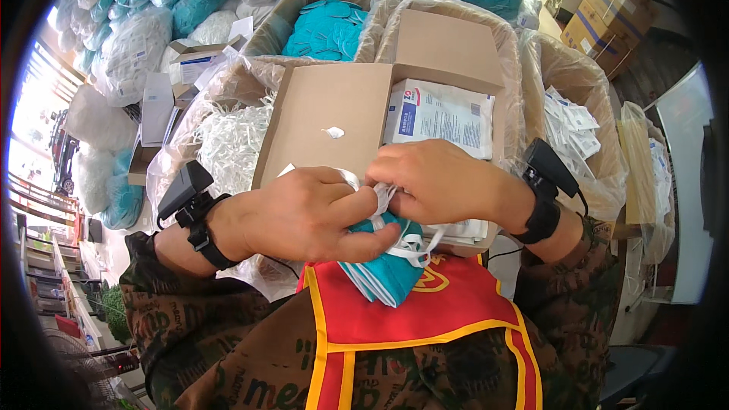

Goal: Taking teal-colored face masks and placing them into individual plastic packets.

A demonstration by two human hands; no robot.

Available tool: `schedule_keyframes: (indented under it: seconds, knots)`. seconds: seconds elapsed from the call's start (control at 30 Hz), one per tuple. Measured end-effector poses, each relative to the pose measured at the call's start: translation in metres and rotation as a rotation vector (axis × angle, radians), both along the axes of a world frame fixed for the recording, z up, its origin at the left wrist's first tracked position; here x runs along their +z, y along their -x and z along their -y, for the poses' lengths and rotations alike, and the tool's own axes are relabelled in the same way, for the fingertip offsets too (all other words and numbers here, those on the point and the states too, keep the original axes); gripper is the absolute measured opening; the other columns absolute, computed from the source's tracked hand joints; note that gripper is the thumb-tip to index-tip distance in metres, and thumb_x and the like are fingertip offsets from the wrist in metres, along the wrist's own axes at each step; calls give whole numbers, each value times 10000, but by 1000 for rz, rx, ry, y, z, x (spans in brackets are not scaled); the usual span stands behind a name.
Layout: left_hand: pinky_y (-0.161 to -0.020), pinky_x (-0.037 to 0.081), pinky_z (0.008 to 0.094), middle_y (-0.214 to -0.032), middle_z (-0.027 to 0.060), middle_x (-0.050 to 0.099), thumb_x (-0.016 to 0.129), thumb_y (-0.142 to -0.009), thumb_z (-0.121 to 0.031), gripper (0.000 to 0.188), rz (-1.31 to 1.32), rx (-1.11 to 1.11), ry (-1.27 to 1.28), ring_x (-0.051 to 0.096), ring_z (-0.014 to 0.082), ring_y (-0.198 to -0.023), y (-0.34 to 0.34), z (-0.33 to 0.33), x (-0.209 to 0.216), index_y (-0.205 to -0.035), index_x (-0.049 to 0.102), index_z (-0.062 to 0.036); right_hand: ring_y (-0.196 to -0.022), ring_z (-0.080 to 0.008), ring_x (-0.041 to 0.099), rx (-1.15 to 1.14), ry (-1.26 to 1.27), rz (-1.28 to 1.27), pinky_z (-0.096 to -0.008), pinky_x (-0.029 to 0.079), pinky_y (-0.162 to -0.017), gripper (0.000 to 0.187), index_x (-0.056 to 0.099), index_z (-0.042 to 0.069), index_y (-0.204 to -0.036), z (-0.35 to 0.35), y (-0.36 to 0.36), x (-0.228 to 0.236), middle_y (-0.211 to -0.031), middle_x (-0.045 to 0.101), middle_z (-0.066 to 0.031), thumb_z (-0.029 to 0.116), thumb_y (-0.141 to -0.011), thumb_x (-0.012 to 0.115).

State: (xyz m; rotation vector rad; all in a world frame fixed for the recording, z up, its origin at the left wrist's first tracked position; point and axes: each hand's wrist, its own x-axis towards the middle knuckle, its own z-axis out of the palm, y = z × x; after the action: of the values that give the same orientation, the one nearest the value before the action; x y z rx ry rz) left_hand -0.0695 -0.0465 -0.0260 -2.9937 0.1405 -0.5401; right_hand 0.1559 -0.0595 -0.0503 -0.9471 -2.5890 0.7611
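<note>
Between my hands, close to my body, is a bundle of folded teal cloth pieces (389,277) with white edging. White straps (414,249) loop loosely over its top and right side. My left hand (315,212) is closed, its thumb over the bundle and its fingers at the straps. My right hand (437,178) is closed too, pinching gathered white strap material against the left fingertips. What lies inside the fingers is partly hidden. Just beyond them, an open cardboard box (326,106) holds flat white and blue plastic packets (442,118).
Plastic-lined bins surround the box: white strips (231,144) at left, teal pieces (325,29) behind, small white packets (568,125) at right. Stuffed plastic bags (137,45) pile up at the far left. Brown cartons (607,15) stand at the far right.
</note>
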Motion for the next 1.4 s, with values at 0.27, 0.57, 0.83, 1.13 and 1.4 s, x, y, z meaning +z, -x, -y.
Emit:
schedule_keyframes:
  seconds: [0.27,0.57,0.83,1.13,1.4]
  knots:
    - [-464,418,238,-805,13,502,685,-691,-114,377,-19,59,-30,509,109,-522,8,0,0,-1057,626,-183,-888,-372,572,-45,-107,94,-449,470,-731,99,541,46,-884,5,-15,25,-851,544,-154,114,-817,565]
    - [-479,463,258,-837,47,556,709,-702,-128,398,-44,137,-30,565,145,-548,15,-7,4,-1086,606,-140,-731,-264,576,-94,750,-210,-344,445,-669,278,579,-5,-969,29,-39,25,-805,609,-158,260,-991,499]
    - [-580,522,328,-851,70,594,681,-717,-135,394,46,379,96,632,230,-651,39,-19,-17,-1085,576,-40,-685,-358,598,-250,384,-10,-404,443,-591,235,565,23,-902,73,-61,37,-720,584,-195,248,-967,542]
    - [-642,527,385,-840,126,611,697,-678,-89,335,-74,816,66,649,308,-736,97,-56,-47,-994,591,-67,-574,-318,556,-379,310,-20,-392,421,-521,245,567,29,-835,136,-105,47,-681,570,-132,248,-945,577]
    - [-701,506,386,-895,136,675,646,-811,-68,246,581,901,459,644,272,-781,86,-64,-21,-1049,627,-11,-500,-44,378,-745,964,-707,-187,278,-440,266,558,55,-872,110,-118,19,-622,464,19,296,-982,541]
